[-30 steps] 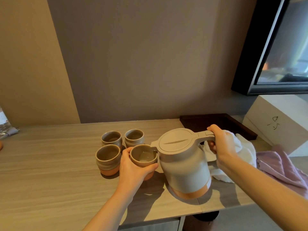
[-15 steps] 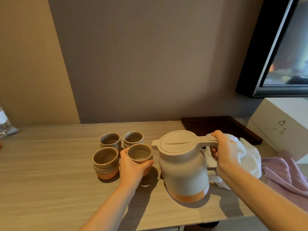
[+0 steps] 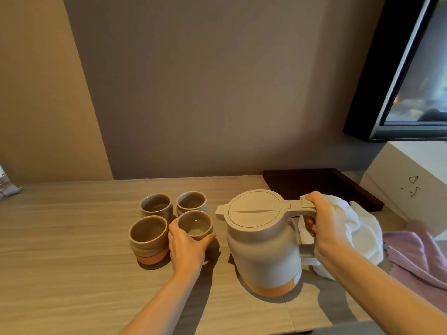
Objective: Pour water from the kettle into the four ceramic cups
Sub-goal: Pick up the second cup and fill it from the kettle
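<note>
Several grey ceramic cups with orange bases stand in a tight square on the wooden table (image 3: 60,238). My left hand (image 3: 187,247) grips the front right cup (image 3: 194,224), which holds a little water. The front left cup (image 3: 148,238), back left cup (image 3: 156,205) and back right cup (image 3: 191,203) stand beside it. The beige kettle (image 3: 262,245) with an orange base stands upright to the right of the cups, lid closed, spout toward them. My right hand (image 3: 329,228) grips its handle.
A white towel (image 3: 362,228) lies behind my right hand, with a lilac cloth (image 3: 416,257) further right. A dark tray (image 3: 321,182) sits against the wall. A white box (image 3: 411,180) and a dark-framed screen (image 3: 411,76) fill the right side.
The cup in my left hand has moved left, away from the kettle's spout, back into the group. The kettle has tipped back upright and sits on the table.
</note>
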Demonstrator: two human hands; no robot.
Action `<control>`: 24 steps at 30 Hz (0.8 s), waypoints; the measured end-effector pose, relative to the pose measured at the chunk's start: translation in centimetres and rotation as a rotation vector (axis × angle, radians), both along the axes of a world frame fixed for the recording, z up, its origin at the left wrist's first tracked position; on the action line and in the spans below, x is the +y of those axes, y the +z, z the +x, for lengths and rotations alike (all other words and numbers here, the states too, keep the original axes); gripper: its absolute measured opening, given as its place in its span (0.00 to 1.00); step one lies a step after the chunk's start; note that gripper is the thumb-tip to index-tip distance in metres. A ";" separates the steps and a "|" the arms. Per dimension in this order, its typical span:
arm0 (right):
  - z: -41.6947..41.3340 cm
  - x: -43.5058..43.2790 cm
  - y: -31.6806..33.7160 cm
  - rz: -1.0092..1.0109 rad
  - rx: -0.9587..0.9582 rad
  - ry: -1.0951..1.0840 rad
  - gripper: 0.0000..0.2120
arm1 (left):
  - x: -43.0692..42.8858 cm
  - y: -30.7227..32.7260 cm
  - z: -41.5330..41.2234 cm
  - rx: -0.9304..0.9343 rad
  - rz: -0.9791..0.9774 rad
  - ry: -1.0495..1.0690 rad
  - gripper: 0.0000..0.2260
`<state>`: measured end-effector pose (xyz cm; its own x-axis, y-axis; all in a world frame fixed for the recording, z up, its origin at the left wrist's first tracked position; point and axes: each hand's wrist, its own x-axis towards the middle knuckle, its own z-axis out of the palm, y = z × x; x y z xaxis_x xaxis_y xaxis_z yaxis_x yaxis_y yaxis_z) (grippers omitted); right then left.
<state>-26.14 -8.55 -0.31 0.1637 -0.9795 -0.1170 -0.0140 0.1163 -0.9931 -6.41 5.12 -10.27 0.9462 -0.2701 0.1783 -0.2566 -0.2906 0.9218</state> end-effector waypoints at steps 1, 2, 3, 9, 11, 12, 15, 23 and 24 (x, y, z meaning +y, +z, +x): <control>0.0 0.0 0.0 -0.004 0.002 0.005 0.36 | 0.0 0.0 0.0 0.001 0.001 -0.002 0.43; 0.0 0.0 0.0 -0.009 0.001 0.011 0.35 | 0.1 -0.1 0.1 -0.005 0.000 -0.004 0.43; 0.0 0.0 0.0 -0.013 -0.002 0.015 0.33 | 0.1 -0.2 0.1 -0.012 0.000 -0.005 0.43; -0.2 0.2 0.2 -0.021 -0.024 0.033 0.26 | 0.1 -0.1 -0.1 -0.004 0.006 0.032 0.45; -0.3 0.3 0.1 -0.025 -0.027 0.039 0.26 | 0.0 -0.1 -0.3 0.009 0.012 0.049 0.46; -0.4 0.4 0.0 -0.024 -0.031 0.042 0.26 | 0.0 0.0 -0.3 0.015 0.015 0.056 0.47; -0.4 0.6 0.0 -0.014 -0.054 0.060 0.25 | 0.1 0.0 -0.4 0.021 0.029 0.053 0.48; -0.6 1.4 0.6 0.006 -0.056 0.074 0.16 | 1.7 -0.3 -0.7 0.004 0.071 -0.080 0.52; -0.6 1.5 0.7 0.011 -0.061 0.071 0.15 | 2.1 -0.5 -0.7 0.006 0.073 -0.094 0.51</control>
